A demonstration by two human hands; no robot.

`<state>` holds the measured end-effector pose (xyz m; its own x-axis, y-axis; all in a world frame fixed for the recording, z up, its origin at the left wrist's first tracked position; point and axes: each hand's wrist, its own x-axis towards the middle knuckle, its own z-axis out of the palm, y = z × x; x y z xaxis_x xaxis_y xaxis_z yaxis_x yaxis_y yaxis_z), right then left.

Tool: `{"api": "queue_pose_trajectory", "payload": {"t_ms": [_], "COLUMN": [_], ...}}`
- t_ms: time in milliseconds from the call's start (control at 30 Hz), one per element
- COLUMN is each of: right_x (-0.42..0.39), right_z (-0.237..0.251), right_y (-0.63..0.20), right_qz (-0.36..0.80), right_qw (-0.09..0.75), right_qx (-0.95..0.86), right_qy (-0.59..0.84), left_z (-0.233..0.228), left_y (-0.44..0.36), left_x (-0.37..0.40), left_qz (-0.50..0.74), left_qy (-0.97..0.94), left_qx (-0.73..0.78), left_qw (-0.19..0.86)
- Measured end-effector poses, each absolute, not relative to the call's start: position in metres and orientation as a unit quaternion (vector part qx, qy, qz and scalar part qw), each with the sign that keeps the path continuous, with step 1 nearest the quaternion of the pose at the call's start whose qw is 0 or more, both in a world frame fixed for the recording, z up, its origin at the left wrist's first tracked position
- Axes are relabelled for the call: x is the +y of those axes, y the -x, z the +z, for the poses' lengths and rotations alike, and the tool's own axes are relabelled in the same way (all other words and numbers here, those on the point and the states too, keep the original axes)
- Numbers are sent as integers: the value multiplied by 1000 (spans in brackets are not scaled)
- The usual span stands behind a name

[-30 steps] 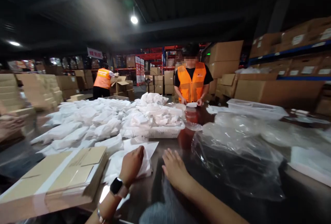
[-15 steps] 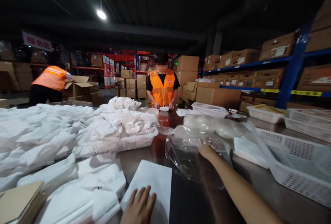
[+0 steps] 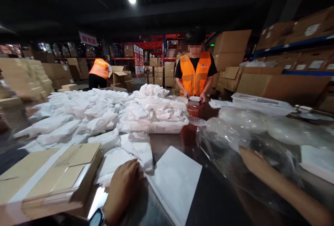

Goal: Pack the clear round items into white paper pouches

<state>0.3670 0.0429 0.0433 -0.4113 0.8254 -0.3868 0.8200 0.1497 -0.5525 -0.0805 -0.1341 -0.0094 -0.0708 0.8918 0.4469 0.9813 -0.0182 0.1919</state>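
Our left hand (image 3: pixel 124 184) rests beside a flat white pouch (image 3: pixel 177 180); our right hand (image 3: pixel 253 160) is at a clear plastic bag (image 3: pixel 216 147).

The pouch lies on the dark table (image 3: pixel 216 198) just right of our left fingertips, between our two hands; those fingers bend downward, and we cannot tell whether they grip anything. Our right fingers reach into the crumpled film of the bag, blurred, so we cannot tell whether they have hold of it. Just beyond our left fingers lie loose white packets (image 3: pixel 135 147), and farther ahead a white perforated basket (image 3: pixel 167 128) heaped with more. Left of those fingers sits a strapped stack of flattened cartons (image 3: pixel 78 158). Well beyond both hands, a co-worker in an orange vest (image 3: pixel 195 74) holds a small white item (image 3: pixel 194 98).
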Motion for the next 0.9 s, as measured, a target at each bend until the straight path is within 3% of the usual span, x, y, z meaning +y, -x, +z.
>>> {"api": "queue_pose_trajectory", "payload": {"t_ms": [133,267,300,467,633,700,767,833,900], "right_x": [-8,-62,-74,-109,-89,-78,-64,-48,-33], "right_z": [42,49,49,39,44,47,49,47,42], "right_y": [-327,-239,-214,-145,-192,-222,-256,-289,-320], "right_qz": [93,-22,-35,141,149,98,10,-58,-68], "right_qw": [49,43,55,-82,-60,-5,68,115,108], "right_qx": [-770,-768,-788,-877,-906,-912,-867,-789,-755], "right_qy": [629,639,612,451,391,398,493,600,643], "left_z": [8,23,29,54,52,48,45,41,37], "left_y": [87,91,92,115,156,154,133,99,59], "left_x": [-134,-121,-118,-112,-135,-146,-152,-150,-141], "left_qz": [-230,-143,-115,-72,-89,-79,-85,-115,-140], "left_qy": [668,750,772,771,699,679,689,746,817], "left_qx": [-701,-633,-613,-615,-674,-682,-666,-614,-543], "left_qw": [95,129,124,150,222,261,273,229,135]}}
